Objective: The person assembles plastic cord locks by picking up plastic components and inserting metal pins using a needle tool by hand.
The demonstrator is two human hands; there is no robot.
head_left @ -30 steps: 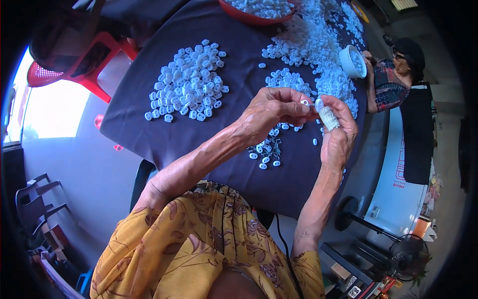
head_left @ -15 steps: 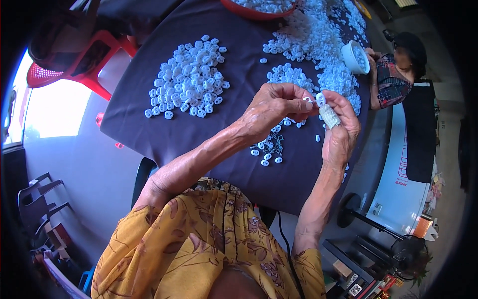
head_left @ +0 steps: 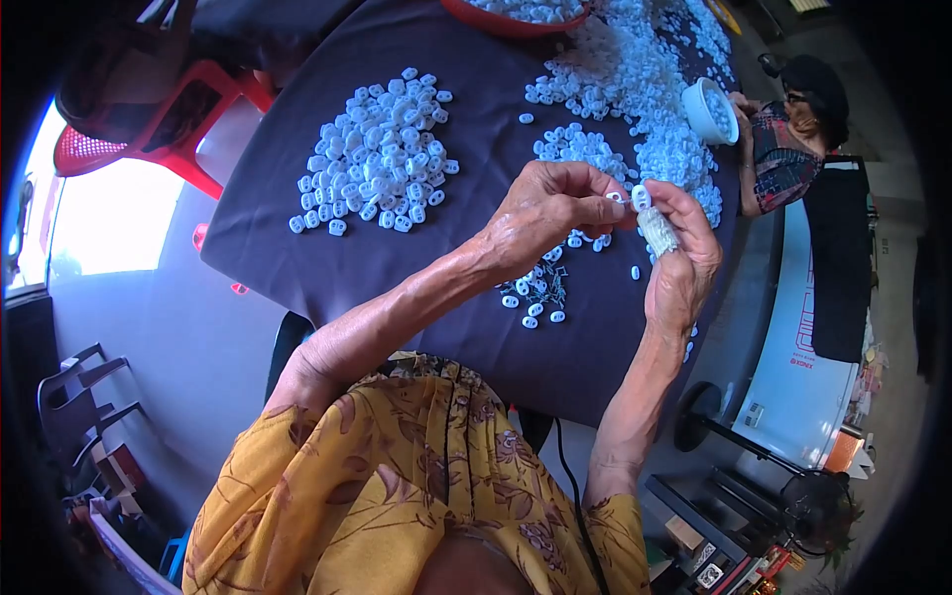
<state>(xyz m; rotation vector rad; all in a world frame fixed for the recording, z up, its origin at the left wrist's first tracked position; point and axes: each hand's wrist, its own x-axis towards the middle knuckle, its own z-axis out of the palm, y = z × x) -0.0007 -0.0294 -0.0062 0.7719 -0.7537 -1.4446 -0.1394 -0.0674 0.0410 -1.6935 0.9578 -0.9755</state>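
Both hands meet over the right part of the dark-clothed table [head_left: 416,268]. My left hand [head_left: 555,213] pinches a small white plastic piece [head_left: 615,198] between thumb and fingertips. Right beside it, my right hand [head_left: 684,248] grips a white oval plastic piece with two holes [head_left: 641,197], held upright between thumb and fingers. A whitish wrapping [head_left: 657,231] covers the thumb of that hand. Below the hands lie several white oval pieces [head_left: 530,322] among small thin dark pins [head_left: 550,286]. The exact contact between the two pinched pieces is too small to tell.
A loose heap of white pieces [head_left: 377,154] lies at left, with a bigger spread [head_left: 605,69] at the far right. A red basin [head_left: 516,25] and a white tub [head_left: 709,112] hold more. Another person [head_left: 793,144] sits beyond the tub. A red chair [head_left: 188,129] stands left.
My hands keep nearly the same pose, with the pieces still pinched close together. The other person's head has turned slightly.
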